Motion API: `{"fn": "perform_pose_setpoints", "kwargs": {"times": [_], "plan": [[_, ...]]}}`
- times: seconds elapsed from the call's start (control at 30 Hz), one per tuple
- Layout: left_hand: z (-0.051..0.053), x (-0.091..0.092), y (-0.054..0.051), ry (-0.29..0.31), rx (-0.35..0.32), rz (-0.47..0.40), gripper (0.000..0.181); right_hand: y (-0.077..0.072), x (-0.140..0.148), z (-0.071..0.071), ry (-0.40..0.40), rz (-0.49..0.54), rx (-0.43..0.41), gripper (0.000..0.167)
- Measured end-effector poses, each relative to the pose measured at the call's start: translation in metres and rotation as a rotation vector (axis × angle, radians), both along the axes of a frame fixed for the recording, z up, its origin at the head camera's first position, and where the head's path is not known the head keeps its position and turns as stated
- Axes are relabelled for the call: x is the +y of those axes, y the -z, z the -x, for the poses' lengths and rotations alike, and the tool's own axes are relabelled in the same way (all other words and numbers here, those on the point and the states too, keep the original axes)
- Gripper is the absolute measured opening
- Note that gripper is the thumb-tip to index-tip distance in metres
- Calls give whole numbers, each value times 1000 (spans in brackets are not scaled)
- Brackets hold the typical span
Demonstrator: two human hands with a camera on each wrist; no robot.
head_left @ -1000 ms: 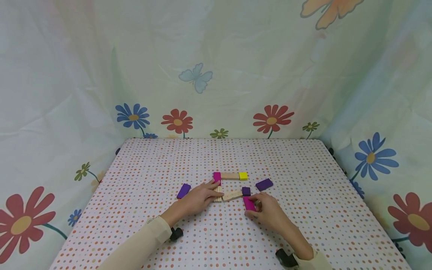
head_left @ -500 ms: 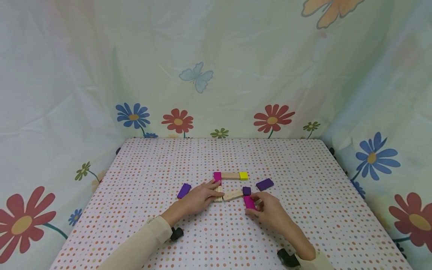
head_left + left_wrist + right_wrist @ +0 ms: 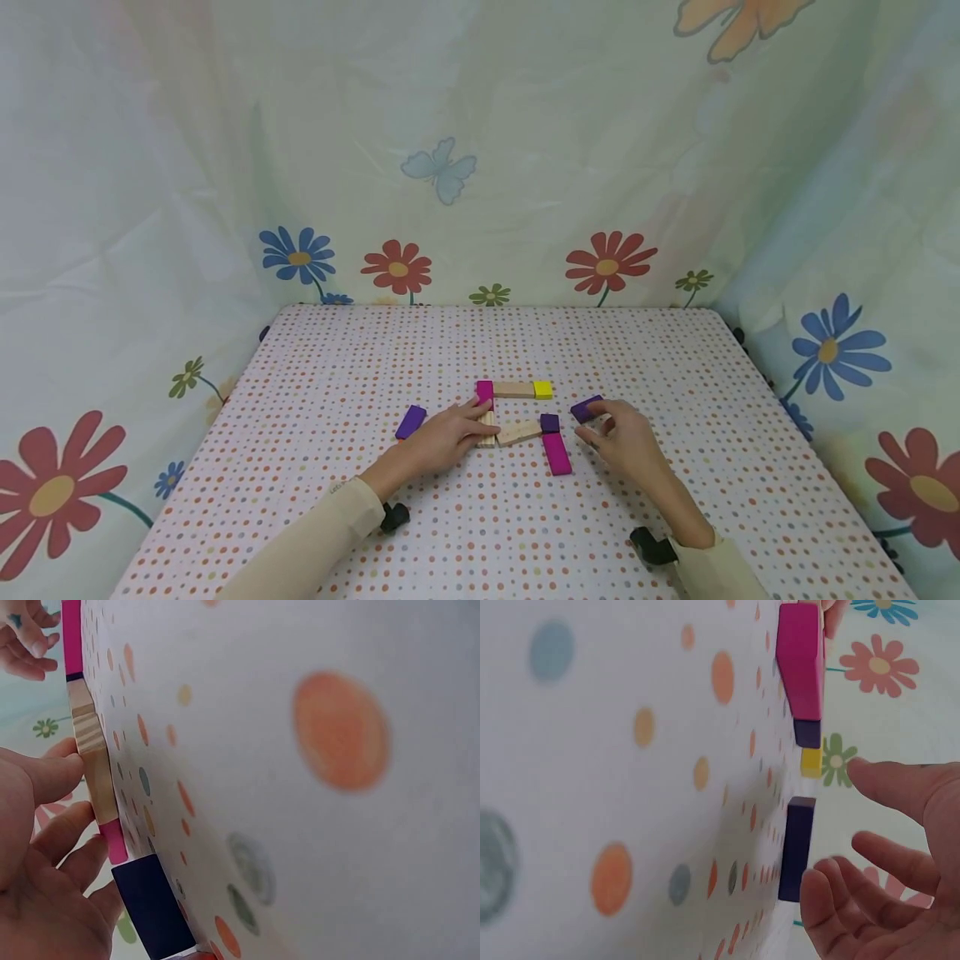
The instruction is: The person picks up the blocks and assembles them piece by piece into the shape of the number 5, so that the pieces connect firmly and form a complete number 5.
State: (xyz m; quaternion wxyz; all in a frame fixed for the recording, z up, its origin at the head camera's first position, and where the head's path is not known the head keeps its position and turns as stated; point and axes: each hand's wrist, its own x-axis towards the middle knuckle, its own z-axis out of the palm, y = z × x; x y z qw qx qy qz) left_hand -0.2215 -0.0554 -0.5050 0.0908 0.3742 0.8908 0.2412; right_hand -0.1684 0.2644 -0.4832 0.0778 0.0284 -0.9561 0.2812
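Head view: the right hand (image 3: 628, 435) holds thumb and fingers wide apart with nothing gripped, its fingertips at the purple block (image 3: 582, 410); whether they touch it cannot be told. That block lies loose and slanted, so a hasty pinch could shove it farther from the fingertips. Left of the right hand, the pink block (image 3: 557, 454) sits against the dark cube (image 3: 550, 423); a thumb swinging inward could knock both askew. The left hand (image 3: 442, 437) rests outstretched fingers on the magenta block (image 3: 485, 389) and the plain wooden block (image 3: 487, 442); uneven pressure could slide these against the slanted wooden block (image 3: 519, 432) just beyond its fingertips
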Motion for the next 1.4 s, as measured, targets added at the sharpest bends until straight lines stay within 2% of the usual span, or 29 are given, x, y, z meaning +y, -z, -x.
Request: {"fn": "perform_pose_setpoints", "kwargs": {"times": [0.17, 0.4, 0.67, 0.87, 1.1, 1.4], "plan": [[-1, 0, -1, -11, -8, 9, 38, 5, 6, 10, 73, -27, 10, 59], [-2, 1, -2, 0, -8, 7, 37, 8, 5, 19, 129, -12, -107, 75], [-2, 2, -3, 6, -4, 9, 37, 15, 5, 29, 108, -45, -111, 74], [-1, 1, -2, 7, -12, 2, 37, 15, 5, 31, 110, -58, -114, 71], [1, 1, -1, 1, -7, 10, 38, 12, 3, 34, 126, -30, -116, 69], [1, 0, 0, 4, 0, 8, 37, 3, 1, 27, 145, 48, -152, 66]]}}
